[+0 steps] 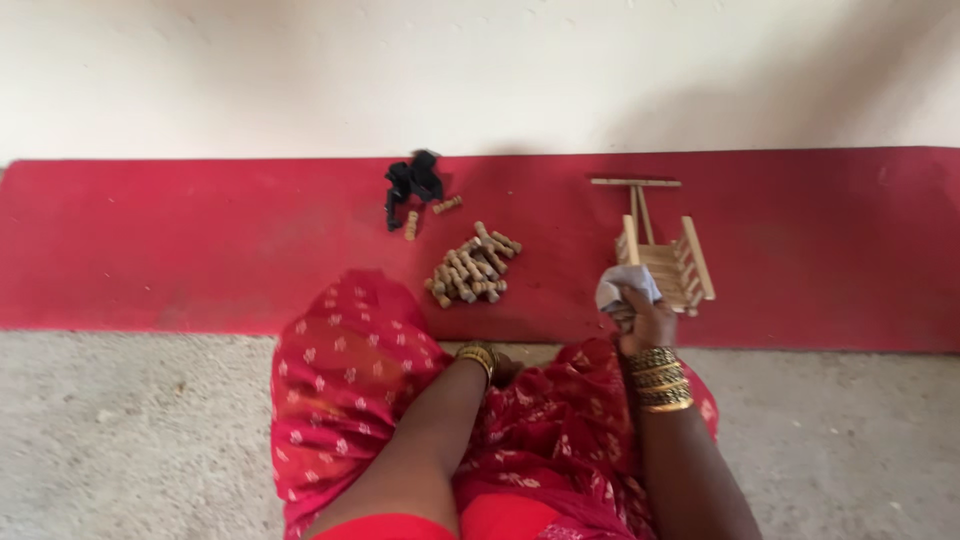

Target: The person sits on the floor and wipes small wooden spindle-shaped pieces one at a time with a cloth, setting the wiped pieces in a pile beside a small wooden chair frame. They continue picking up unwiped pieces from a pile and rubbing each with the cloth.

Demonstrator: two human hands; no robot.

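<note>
Sitting on a grey floor (pixel 130 440) at the edge of a red mat (pixel 180 240), the person works with a pale wall (pixel 480 70) beyond. Furthest left of the things on the mat lies a black clump (pixel 412 184), of cloth or cord, too small to tell, with two loose pegs (pixel 428 214) just beside it. Right of that sits a pile of short wooden pegs (pixel 472 266), heaped close together near the red patterned garment (pixel 350 370) that covers the knees. The left hand (pixel 497 364) rests low in the lap behind a gold bangle (pixel 478 357); it is mostly hidden by fabric, so whether its fingers are curled or spread cannot be told. Further right, the right hand (pixel 640 318), wrist stacked with bangles (pixel 660 378), is closed around a bunched white cloth (pixel 626 285), which presses against the near corner of a small wooden frame (pixel 668 262) of slats, standing on the mat with a T-shaped stick piece (pixel 637 196) behind it. A likely risk: the frame looks light and nothing braces it, so a firm push from the cloth could slide or tip it, or loosen a slat. The peg pile sits near the knee, and a shift of the leg could scatter it.
</note>
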